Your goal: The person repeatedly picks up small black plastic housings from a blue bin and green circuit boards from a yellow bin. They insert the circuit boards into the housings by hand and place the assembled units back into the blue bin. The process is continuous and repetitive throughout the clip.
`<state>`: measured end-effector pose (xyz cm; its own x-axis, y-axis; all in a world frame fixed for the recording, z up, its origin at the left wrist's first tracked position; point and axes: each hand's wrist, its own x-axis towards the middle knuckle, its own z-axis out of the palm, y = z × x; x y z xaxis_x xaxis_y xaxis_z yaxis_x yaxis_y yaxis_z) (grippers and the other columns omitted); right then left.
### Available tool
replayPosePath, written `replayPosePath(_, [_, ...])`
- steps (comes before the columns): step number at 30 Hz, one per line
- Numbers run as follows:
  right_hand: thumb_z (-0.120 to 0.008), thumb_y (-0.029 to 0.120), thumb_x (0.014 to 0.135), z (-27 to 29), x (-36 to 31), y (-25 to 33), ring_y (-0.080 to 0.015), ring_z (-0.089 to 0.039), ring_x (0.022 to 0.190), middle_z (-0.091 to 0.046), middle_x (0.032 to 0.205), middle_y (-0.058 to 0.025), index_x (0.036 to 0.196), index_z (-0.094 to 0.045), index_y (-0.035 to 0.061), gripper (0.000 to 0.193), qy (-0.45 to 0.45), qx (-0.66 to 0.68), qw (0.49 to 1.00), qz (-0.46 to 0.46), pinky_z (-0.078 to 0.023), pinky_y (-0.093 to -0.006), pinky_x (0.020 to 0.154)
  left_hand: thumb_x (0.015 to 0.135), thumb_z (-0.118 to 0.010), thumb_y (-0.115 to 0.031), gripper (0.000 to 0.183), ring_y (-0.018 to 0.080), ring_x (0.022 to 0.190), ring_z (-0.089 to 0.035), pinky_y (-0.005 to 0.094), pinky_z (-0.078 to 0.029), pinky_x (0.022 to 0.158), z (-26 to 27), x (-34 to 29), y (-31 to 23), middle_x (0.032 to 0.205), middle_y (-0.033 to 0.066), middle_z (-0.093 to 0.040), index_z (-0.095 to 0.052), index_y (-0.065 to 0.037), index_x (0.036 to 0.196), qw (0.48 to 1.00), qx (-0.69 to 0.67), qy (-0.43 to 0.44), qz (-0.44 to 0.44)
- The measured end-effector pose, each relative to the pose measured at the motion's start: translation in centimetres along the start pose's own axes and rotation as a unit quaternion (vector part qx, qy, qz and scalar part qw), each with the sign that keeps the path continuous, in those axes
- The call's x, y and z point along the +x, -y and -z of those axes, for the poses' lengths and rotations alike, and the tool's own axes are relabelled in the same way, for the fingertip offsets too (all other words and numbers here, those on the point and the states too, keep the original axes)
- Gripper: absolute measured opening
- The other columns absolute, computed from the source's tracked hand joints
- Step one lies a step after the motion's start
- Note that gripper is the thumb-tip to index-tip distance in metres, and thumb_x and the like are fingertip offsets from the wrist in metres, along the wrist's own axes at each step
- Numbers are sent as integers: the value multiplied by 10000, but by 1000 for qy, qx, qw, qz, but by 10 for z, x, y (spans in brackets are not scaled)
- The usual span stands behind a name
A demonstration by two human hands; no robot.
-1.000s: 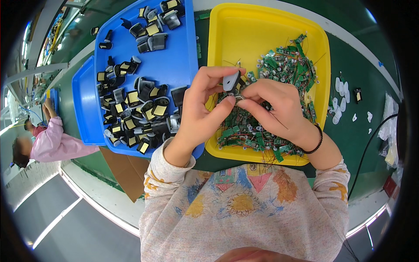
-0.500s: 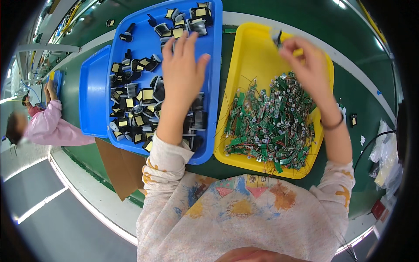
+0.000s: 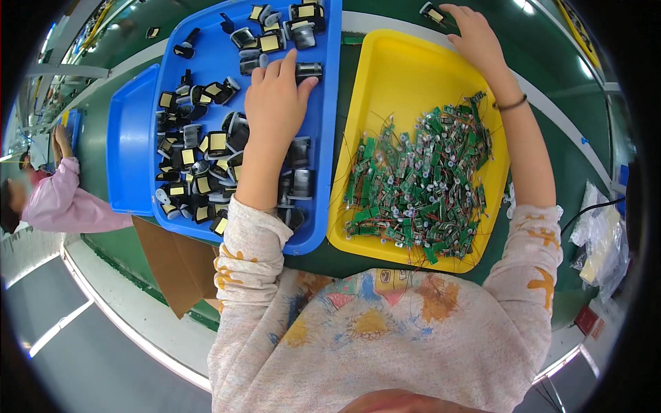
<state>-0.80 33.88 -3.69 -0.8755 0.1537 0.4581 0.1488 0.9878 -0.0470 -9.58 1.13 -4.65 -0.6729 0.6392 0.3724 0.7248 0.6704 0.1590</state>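
My left hand (image 3: 275,103) is over the blue tray (image 3: 332,124). A small dark cylindrical part (image 3: 309,71) sits between its thumb and index finger and appears gripped there. Several similar black parts with pale yellow squares and grey rounded ends lie loosely around that hand. My right hand (image 3: 477,40) reaches past the far edge of the yellow tray (image 3: 389,62), fingers stretched and apart. At its fingertips, a black part with a pale face (image 3: 432,12) is on the green work surface. Small green circuit boards (image 3: 420,186) with thin wires are heaped in the yellow tray.
A second blue tray (image 3: 131,144) adjoins the first at left, with a cardboard flap (image 3: 175,265) below it. Clear plastic bags (image 3: 602,241) lie at the right. Another black part (image 3: 153,32) rests far left. A person in pink (image 3: 76,193) sits at the left.
My right hand has moved up and away from above the yellow tray, carrying the black part to the green surface beyond. A dark part now shows between my left thumb and index finger.
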Motion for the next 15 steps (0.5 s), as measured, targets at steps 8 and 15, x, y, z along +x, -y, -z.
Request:
replayPosePath(8, [-642, 97, 685, 81, -83, 149, -274, -496, 843, -526, 817, -79, 800, -572, 54, 140, 228, 299, 921, 104, -416, -367, 743, 686, -693, -215, 373, 239, 717, -570, 351, -465, 646, 12, -4, -1, 845, 86, -561, -558, -92, 1011, 996, -59, 44, 48])
replayPosePath(15, [-682, 195, 665, 91, -99, 173, -245, -510, 838, -530, 813, -77, 775, -596, 53, 199, 318, 183, 927, 71, -428, -363, 704, 776, -630, -285, 341, 202, 636, -550, 303, -428, 583, 33, -10, -13, 743, 102, -540, -544, -29, 986, 988, -139, 39, 57])
